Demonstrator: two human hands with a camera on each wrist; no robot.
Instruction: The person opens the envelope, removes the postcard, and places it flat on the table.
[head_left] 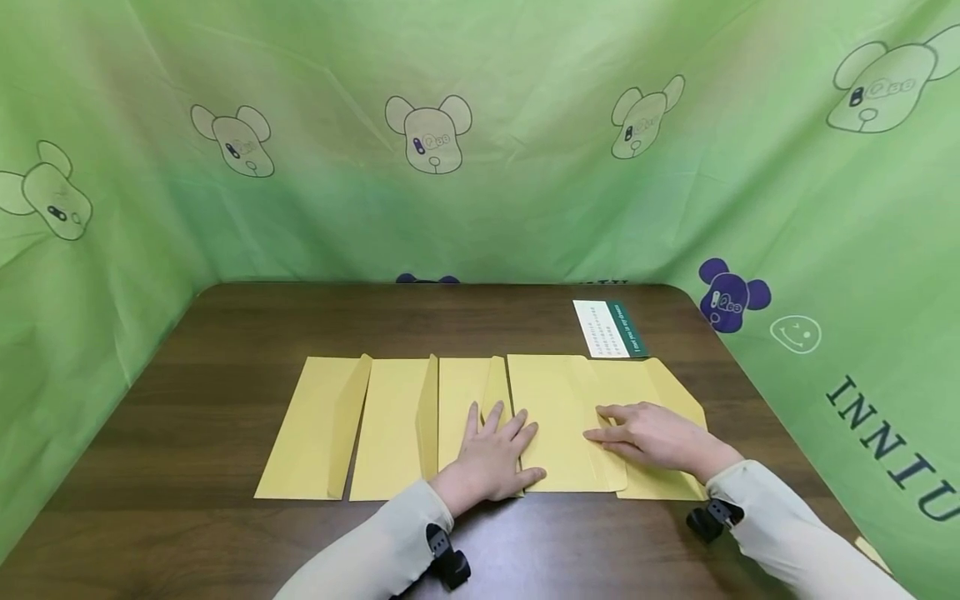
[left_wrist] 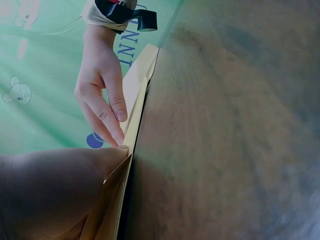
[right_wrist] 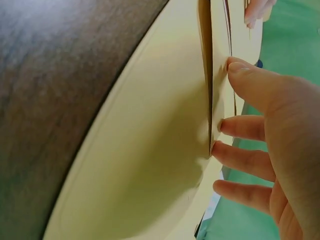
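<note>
Several yellow envelopes lie side by side across the table. My left hand [head_left: 491,458] has its fingers spread flat, pressing over the third envelope [head_left: 459,387] and the left edge of the fourth envelope [head_left: 551,400]. The fingertips of my right hand [head_left: 656,435] touch the fourth envelope's right-hand flap edge. In the right wrist view its fingers [right_wrist: 245,157] are extended and apart, right at a narrow gap along the flap. Beneath the right palm lies the rightmost envelope [head_left: 626,381], partly covered by the fourth one.
Two more envelopes, the leftmost one [head_left: 303,425] and its neighbour [head_left: 390,425], have flaps standing slightly raised. A white and green printed card [head_left: 603,329] lies behind the right end of the row. Green printed cloth [head_left: 480,225] surrounds the brown table [head_left: 187,467].
</note>
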